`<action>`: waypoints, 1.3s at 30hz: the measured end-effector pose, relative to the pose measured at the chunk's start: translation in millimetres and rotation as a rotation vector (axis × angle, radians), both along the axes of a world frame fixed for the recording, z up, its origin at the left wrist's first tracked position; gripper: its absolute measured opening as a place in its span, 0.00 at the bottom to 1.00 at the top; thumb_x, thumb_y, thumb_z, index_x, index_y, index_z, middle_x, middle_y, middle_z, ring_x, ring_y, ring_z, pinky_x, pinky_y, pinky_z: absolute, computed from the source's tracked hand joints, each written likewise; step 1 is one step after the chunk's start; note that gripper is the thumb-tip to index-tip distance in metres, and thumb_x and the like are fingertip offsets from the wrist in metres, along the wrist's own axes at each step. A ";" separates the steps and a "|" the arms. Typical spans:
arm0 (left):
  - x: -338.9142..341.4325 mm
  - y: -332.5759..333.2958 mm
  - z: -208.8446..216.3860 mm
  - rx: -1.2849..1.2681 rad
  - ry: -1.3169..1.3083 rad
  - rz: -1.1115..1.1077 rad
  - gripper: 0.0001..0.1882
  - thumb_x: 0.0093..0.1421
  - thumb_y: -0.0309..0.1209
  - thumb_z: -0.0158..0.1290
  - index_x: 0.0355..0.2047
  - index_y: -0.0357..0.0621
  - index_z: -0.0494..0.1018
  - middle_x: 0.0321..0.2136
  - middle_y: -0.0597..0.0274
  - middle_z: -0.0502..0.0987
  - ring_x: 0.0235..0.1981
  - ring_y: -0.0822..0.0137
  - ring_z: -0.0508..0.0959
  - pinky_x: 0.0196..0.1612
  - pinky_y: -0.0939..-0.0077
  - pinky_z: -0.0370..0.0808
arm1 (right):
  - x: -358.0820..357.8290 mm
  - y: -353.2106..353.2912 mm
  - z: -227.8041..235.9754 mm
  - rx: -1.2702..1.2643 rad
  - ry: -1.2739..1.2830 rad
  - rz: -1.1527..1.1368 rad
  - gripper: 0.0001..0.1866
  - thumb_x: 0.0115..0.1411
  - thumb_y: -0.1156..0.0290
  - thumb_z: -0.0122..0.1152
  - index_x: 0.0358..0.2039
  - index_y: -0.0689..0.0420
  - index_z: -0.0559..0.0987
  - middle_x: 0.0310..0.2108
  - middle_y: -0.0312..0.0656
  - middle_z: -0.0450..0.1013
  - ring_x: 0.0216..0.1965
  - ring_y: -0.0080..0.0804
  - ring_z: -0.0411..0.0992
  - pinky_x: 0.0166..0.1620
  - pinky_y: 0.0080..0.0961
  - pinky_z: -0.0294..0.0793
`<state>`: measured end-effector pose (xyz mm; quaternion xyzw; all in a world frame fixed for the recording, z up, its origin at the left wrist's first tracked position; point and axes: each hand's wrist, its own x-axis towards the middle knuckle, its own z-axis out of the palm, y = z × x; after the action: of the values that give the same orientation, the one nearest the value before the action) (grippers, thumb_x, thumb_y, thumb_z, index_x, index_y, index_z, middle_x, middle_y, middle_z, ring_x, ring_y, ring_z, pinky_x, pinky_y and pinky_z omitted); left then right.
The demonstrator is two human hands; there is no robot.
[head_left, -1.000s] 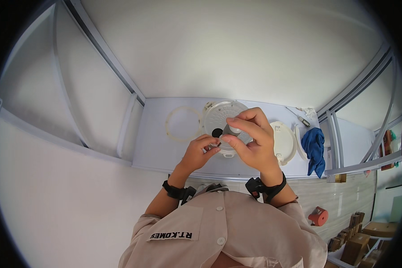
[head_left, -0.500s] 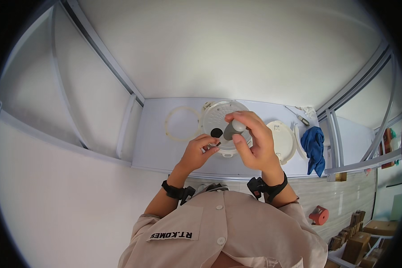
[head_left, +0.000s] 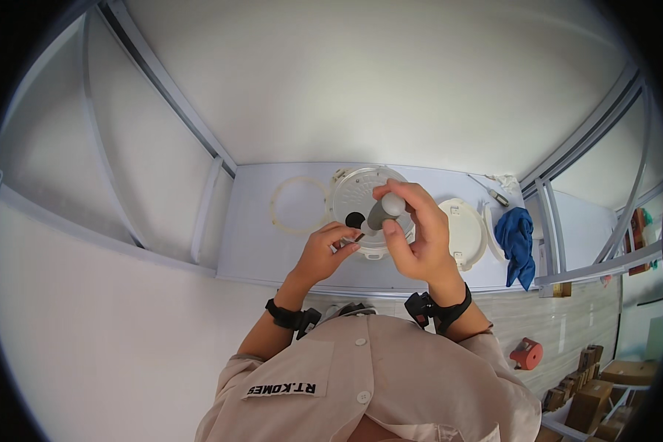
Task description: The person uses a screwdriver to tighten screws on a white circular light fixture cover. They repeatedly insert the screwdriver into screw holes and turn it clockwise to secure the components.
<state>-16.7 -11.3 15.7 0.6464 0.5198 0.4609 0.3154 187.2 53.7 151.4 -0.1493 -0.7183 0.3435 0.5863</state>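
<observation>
Seemingly mid-alignment, clamping a grey handle (head_left: pixel 384 213) in right hand (head_left: pixel 425 239) fingers, pinching a small dark piece (head_left: pixel 359 237) in left hand (head_left: pixel 323 253) fingers above the round silvery pan (head_left: pixel 356 193), likely needing a steady hold next.

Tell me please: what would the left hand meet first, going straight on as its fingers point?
Probably the grey handle in the right hand, though depth is unclear and it might pass below.
</observation>
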 end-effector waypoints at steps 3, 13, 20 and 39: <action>-0.1 0.4 0.0 0.004 0.000 0.002 0.13 0.65 0.25 0.68 0.50 0.40 0.85 0.44 0.59 0.86 0.38 0.67 0.82 0.37 0.74 0.76 | 6.0 5.4 2.6 0.143 -0.085 0.005 0.22 0.56 0.74 0.80 0.51 0.61 0.86 0.46 0.49 0.80 0.45 0.43 0.80 0.48 0.34 0.81; 0.0 0.2 -0.7 0.015 -0.008 -0.008 0.14 0.66 0.26 0.68 0.51 0.39 0.85 0.44 0.59 0.86 0.39 0.66 0.83 0.37 0.74 0.78 | 10.1 5.2 -5.1 -0.007 -0.096 0.021 0.24 0.59 0.77 0.75 0.58 0.61 0.84 0.55 0.50 0.78 0.51 0.47 0.81 0.55 0.35 0.80; -3.2 0.5 -6.5 0.037 -0.019 -0.031 0.14 0.66 0.27 0.68 0.52 0.40 0.86 0.44 0.58 0.85 0.40 0.65 0.83 0.38 0.74 0.79 | 16.4 0.1 -0.1 0.161 -0.273 -0.097 0.27 0.61 0.78 0.74 0.62 0.61 0.81 0.52 0.51 0.79 0.53 0.48 0.80 0.54 0.36 0.80; 2.4 0.1 -3.4 0.072 0.002 0.013 0.12 0.66 0.26 0.68 0.49 0.37 0.87 0.43 0.57 0.85 0.39 0.61 0.84 0.43 0.70 0.80 | 8.5 7.0 -18.7 0.011 -0.046 -0.034 0.33 0.60 0.77 0.75 0.66 0.62 0.78 0.57 0.54 0.79 0.56 0.48 0.79 0.58 0.39 0.79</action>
<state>-14.3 -11.2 12.2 0.6543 0.5073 0.4808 0.2887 195.8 60.6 132.8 -0.1663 -0.7310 0.3259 0.5760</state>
